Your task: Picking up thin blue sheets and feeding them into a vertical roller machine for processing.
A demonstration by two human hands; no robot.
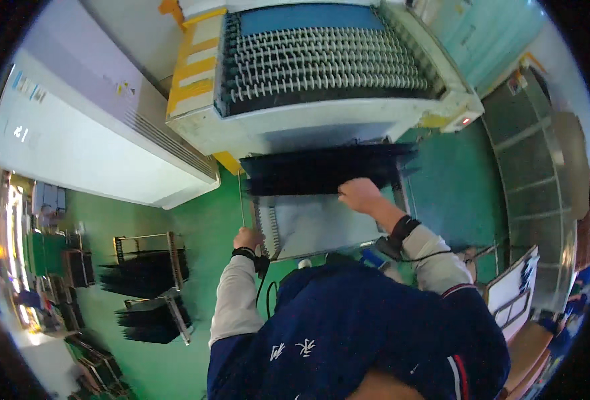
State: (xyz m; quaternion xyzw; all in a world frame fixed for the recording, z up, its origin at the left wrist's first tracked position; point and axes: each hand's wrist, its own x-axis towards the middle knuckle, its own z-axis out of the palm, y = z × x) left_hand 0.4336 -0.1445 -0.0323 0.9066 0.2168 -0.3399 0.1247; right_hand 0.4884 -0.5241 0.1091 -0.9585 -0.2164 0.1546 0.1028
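Observation:
In front of me is a metal rack (308, 227) with a pale base and a toothed strip along its left side. Several thin black panels (308, 172) stand packed in its far part. My right hand (361, 195) is closed at the near edge of these panels, its fingertips against the dark edge. At the rack's near left corner, my left hand (248, 239) is closed around the frame, beside a thin upright rod. Dark bands circle both wrists, and cords run from them.
Beyond the rack stands a roller conveyor machine (328, 67) with yellow-striped sides. A tall white cabinet (101, 140) is at left. Racks of black panels (145, 273) stand on the green floor (201, 227), lower left. A grey metal-framed panel (528, 167) is at right.

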